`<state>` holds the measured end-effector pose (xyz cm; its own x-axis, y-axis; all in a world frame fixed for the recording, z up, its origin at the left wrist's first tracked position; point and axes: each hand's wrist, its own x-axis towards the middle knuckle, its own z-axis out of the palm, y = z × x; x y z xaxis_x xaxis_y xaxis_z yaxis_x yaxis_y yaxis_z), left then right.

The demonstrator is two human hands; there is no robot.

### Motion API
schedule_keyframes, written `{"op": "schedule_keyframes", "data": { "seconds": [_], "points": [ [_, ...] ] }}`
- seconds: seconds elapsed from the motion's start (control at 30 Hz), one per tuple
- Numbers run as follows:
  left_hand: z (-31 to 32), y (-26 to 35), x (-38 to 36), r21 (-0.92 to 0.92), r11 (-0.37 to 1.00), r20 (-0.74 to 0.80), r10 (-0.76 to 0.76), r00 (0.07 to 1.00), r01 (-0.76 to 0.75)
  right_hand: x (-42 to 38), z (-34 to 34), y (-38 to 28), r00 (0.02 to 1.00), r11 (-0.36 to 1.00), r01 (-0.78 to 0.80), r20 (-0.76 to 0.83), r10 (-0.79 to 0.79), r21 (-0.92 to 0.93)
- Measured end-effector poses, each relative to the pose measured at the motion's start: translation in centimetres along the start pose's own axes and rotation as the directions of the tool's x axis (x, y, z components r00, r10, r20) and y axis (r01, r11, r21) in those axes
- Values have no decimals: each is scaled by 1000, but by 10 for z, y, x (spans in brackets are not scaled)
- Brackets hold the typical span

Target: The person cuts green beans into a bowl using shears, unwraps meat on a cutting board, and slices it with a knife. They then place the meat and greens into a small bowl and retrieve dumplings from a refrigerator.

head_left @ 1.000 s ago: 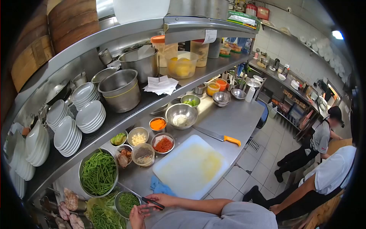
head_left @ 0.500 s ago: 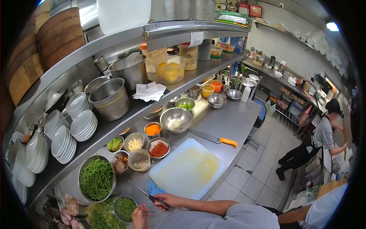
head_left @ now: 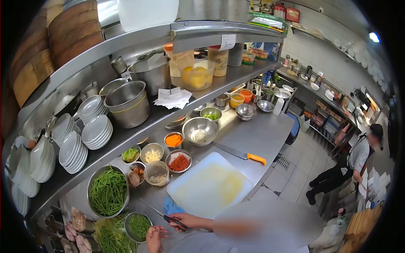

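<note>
My right hand (head_left: 185,220) is closed around the black handle of a small knife (head_left: 174,222). Its thin blade points up and left over the steel counter. Close beside it, my left hand (head_left: 155,237) has its fingers curled together; whatever lies in them, if anything, is too small to make out. A steel bowl of finely chopped greens (head_left: 139,227) sits just left of my left hand. Above the knife lie a blue cloth (head_left: 172,206) and a stained white cutting board (head_left: 211,183). A large bowl of green beans (head_left: 109,192) stands farther left.
An orange-handled knife (head_left: 255,158) lies behind the board. Bowls of red shreds (head_left: 179,161), chopped garlic (head_left: 152,153) and other ingredients line the back. A shelf (head_left: 162,120) with plates and pots overhangs the counter. A person (head_left: 353,162) stands at right; a large blur covers my forearm.
The view has shifted slightly, moving the shelf and counter rightward in the frame. My hands keep nearly the same pose. The person at right has lowered their arm.
</note>
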<state>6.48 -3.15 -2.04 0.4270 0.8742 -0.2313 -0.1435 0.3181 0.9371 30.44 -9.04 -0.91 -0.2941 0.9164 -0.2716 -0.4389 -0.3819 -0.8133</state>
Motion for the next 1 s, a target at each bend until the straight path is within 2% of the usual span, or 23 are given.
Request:
{"op": "schedule_keyframes", "data": {
  "seconds": [0.07,0.17,0.23,0.3,0.33,0.37,0.4,0.43,0.5,0.6,0.67,0.7,0.77,0.8,0.83,0.87,0.9,0.97,1.0],
  "points": [
    [2,6,-3,86,996,5,6,1000,-6,4,-2,2,1000,999,-10,8,10,-45],
    [-2,6,-8,79,994,-2,-73,997,73,6,-2,-6,999,989,-38,-11,37,-140],
    [5,16,-15,62,992,-16,-112,994,113,1,1,-24,992,938,-47,-125,4,-345],
    [14,25,-22,73,995,-53,-68,996,72,8,-12,-25,986,950,-66,-168,14,-307],
    [11,29,-25,68,998,16,-19,1000,18,8,-21,-25,975,943,-86,-220,14,-321],
    [9,36,-29,59,996,-30,-64,998,66,7,-24,-32,967,954,-114,-251,42,-278],
    [4,45,-34,91,992,-36,-83,996,86,5,-20,-44,951,932,-132,-307,24,-336],
    [-6,46,-37,82,995,-21,-59,998,60,2,-17,-52,940,952,-118,-342,16,-281],
    [-27,47,-43,98,995,-38,-23,999,26,8,-21,-54,945,960,-33,-321,-60,-278],
    [-53,40,-53,62,998,-123,-26,992,34,9,-4,-59,971,944,-43,-238,-39,-328],
    [-66,41,-61,37,999,-178,-21,984,28,17,6,-45,950,905,-111,-312,-25,-410],
    [-73,40,-65,12,999,-186,-30,982,33,23,8,-34,964,902,-102,-265,-14,-420],
    [-89,40,-73,15,1000,-212,-2,977,6,34,0,-10,932,816,-136,-352,-87,-562],
    [-93,42,-76,10,1000,-227,-1,974,4,39,-7,0,937,753,-179,-344,-66,-633],
    [-94,42,-76,6,1000,-216,-4,976,5,45,-9,11,926,751,-186,-369,-82,-633],
    [-97,42,-79,13,1000,-224,4,974,-1,53,-4,22,941,619,-71,-258,-218,-782],
    [-100,42,-81,10,1000,-164,-4,986,5,56,3,26,935,449,29,-134,-327,-893],
    [-104,43,-80,2,999,-221,-31,975,32,57,26,18,982,477,-72,-147,-122,-876],
    [-104,43,-77,11,999,-173,-34,984,37,60,27,27,985,408,-96,-144,-90,-908]
  ]
}}
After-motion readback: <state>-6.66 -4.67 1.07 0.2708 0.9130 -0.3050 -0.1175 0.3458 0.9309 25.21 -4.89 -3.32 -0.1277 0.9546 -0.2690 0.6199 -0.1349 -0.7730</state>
